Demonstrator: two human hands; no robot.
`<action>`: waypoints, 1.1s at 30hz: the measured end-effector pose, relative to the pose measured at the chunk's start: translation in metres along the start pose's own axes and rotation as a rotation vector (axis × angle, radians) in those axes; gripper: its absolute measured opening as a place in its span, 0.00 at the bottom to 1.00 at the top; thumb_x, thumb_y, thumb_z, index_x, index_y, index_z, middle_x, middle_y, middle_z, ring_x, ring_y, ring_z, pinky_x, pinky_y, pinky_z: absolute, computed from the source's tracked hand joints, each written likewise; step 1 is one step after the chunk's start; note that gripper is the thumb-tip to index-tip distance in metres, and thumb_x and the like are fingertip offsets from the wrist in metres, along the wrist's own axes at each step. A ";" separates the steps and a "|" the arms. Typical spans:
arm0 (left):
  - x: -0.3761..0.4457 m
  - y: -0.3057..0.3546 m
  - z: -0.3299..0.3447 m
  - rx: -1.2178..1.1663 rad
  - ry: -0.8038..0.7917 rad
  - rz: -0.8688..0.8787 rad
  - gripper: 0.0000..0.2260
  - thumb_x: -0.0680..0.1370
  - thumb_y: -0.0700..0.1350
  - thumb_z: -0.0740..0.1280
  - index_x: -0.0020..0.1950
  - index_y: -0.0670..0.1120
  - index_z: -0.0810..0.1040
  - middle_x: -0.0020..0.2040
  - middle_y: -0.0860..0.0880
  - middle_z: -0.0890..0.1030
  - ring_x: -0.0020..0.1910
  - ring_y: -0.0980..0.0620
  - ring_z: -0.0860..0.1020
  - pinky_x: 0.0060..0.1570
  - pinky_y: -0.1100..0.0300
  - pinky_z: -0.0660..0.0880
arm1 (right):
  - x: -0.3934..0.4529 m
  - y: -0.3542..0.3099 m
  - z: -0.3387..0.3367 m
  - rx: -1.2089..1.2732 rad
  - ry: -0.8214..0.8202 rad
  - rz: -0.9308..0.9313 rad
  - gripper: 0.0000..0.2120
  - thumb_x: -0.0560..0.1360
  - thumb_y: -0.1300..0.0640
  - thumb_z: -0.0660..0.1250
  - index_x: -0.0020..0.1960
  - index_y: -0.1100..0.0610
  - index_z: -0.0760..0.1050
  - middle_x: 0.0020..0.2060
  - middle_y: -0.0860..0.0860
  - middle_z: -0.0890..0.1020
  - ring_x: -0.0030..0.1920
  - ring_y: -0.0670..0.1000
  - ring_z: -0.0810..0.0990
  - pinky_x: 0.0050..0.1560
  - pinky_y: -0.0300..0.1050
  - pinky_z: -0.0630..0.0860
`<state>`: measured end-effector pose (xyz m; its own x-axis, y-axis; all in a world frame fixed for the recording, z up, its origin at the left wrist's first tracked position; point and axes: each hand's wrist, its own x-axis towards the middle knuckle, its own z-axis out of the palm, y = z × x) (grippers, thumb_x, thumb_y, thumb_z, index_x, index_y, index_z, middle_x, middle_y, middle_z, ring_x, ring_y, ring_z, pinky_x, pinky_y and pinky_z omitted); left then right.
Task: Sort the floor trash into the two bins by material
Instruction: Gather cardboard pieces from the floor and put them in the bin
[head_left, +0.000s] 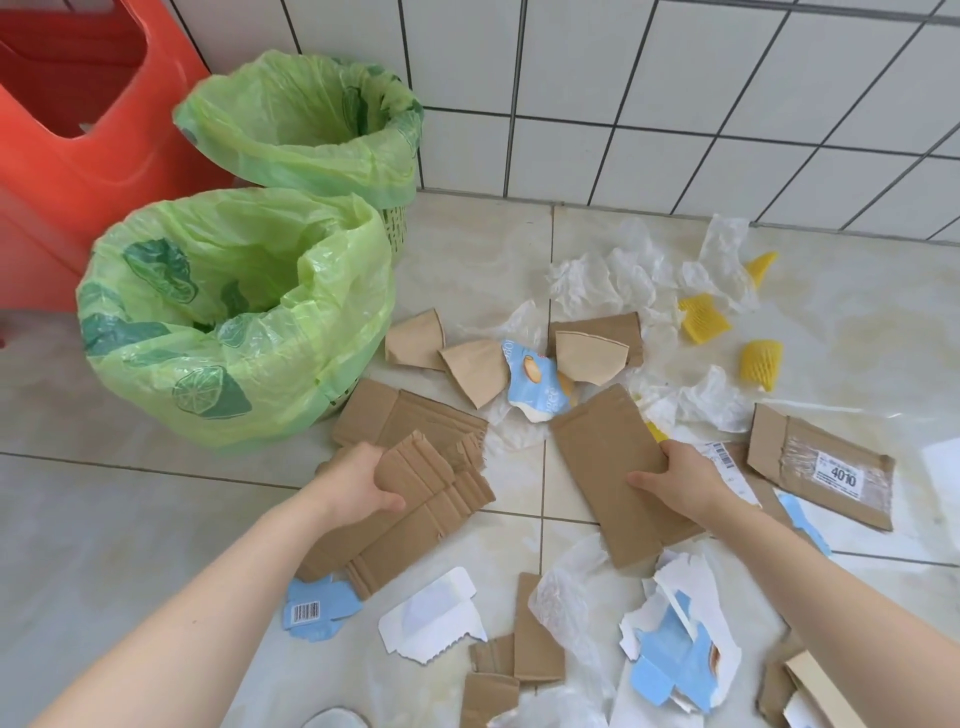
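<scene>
Two bins lined with green bags stand at the left: the near bin (234, 317) and the far bin (301, 119) against the wall. My left hand (358, 480) grips a torn corrugated cardboard piece (415, 499) lying on the floor right of the near bin. A flat rectangular cardboard sheet (608, 462) is held by my right hand (675, 480) at its right edge. Flattened brown paper cups (587, 353), a blue snack wrapper (535, 384), clear plastic film (623, 280) and yellow foam nets (704, 317) lie beyond them.
An orange plastic stool (67, 119) stands left of the bins. A labelled cardboard piece (821, 467) lies at the right. Blue and white carton scraps (675, 654), small cardboard pieces (535, 639) and plastic film litter the near floor. A white tiled wall (675, 93) closes the back.
</scene>
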<state>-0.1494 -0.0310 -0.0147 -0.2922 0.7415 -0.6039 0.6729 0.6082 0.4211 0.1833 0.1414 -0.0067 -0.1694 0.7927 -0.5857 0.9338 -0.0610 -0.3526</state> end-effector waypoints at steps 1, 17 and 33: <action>-0.002 -0.002 -0.002 -0.061 -0.011 0.014 0.13 0.65 0.49 0.78 0.48 0.50 0.83 0.46 0.54 0.85 0.50 0.53 0.82 0.55 0.54 0.77 | 0.000 -0.002 -0.001 0.006 0.019 -0.015 0.13 0.73 0.52 0.70 0.50 0.59 0.72 0.44 0.54 0.77 0.45 0.55 0.75 0.42 0.45 0.68; -0.056 0.034 -0.047 -0.646 0.188 0.094 0.13 0.69 0.38 0.77 0.44 0.55 0.81 0.39 0.65 0.84 0.41 0.67 0.82 0.43 0.67 0.75 | -0.044 -0.045 -0.055 0.356 0.038 -0.152 0.05 0.73 0.61 0.70 0.47 0.59 0.77 0.41 0.54 0.82 0.40 0.53 0.80 0.35 0.44 0.72; -0.093 0.065 -0.111 -0.992 0.483 0.069 0.09 0.68 0.40 0.77 0.45 0.51 0.82 0.40 0.55 0.86 0.41 0.57 0.84 0.41 0.59 0.78 | -0.080 -0.146 -0.104 0.730 0.010 -0.379 0.10 0.74 0.61 0.69 0.55 0.54 0.78 0.48 0.54 0.85 0.51 0.56 0.83 0.57 0.58 0.77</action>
<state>-0.1541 -0.0287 0.1444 -0.6548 0.6839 -0.3218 -0.0825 0.3585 0.9299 0.0933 0.1501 0.1671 -0.4260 0.8440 -0.3260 0.3727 -0.1646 -0.9132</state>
